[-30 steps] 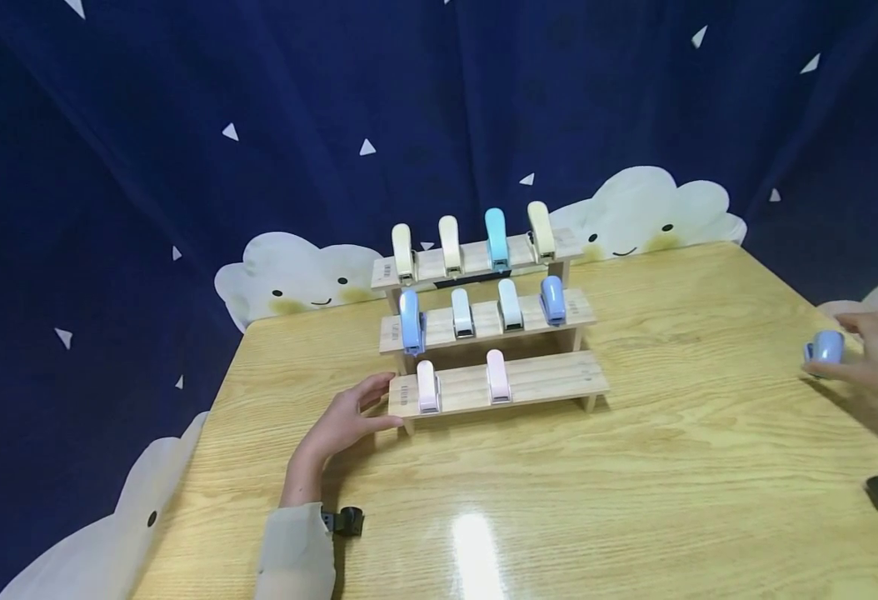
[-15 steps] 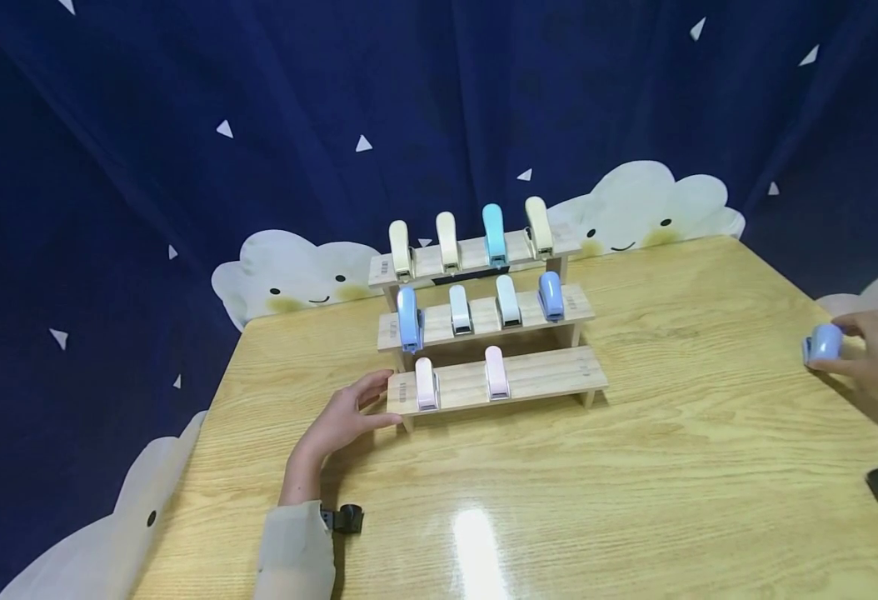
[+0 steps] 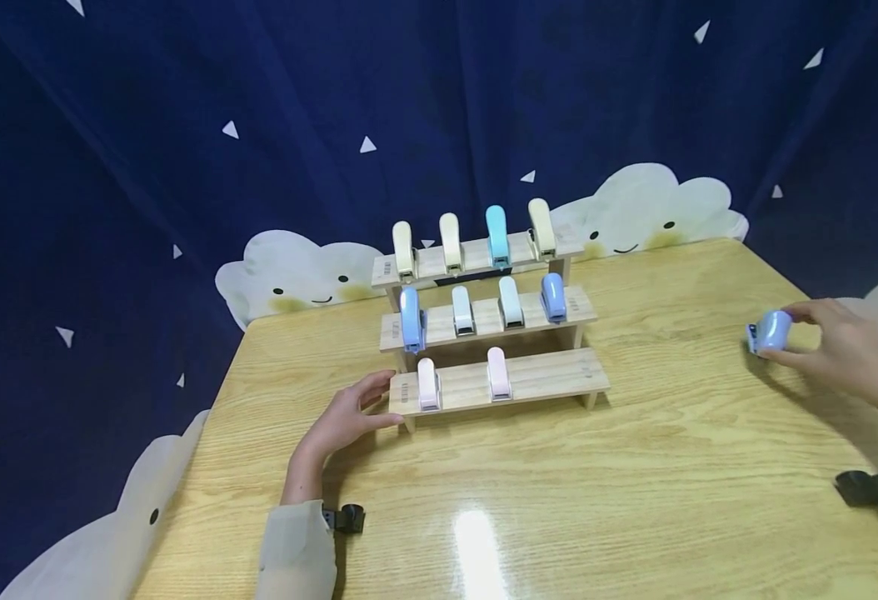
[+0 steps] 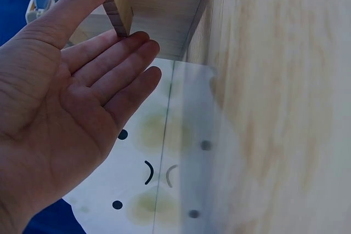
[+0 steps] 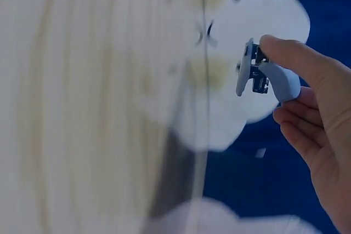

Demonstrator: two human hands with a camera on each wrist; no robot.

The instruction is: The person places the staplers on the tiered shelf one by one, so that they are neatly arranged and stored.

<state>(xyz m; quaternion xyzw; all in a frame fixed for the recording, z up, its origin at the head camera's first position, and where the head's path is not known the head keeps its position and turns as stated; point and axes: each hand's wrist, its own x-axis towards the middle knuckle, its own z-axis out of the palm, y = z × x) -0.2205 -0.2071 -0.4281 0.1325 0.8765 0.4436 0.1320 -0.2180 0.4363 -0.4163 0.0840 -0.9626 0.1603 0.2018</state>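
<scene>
My right hand (image 3: 847,346) pinches a small blue stapler (image 3: 772,331) between thumb and fingers above the right side of the table. In the right wrist view the stapler (image 5: 277,78) is side on, its metal parts showing between base and rounded top. My left hand (image 3: 349,415) holds the left end of the lowest step of a three-step wooden rack (image 3: 551,379), thumb at the front and fingers behind. In the left wrist view its fingers (image 4: 118,72) lie against the rack's leg (image 4: 120,12). Two pale pink staplers (image 3: 498,375) stand on that step.
Several blue and pale staplers (image 3: 510,302) line the middle step. Cream staplers (image 3: 451,243) and a turquoise one (image 3: 497,237) stand on the top step. A dark blue curtain with white cloud shapes (image 3: 641,204) borders the wooden table (image 3: 634,500).
My right hand has carried the blue stapler leftward from the table's right edge, toward the rack. The left hand has stayed at the rack's end.
</scene>
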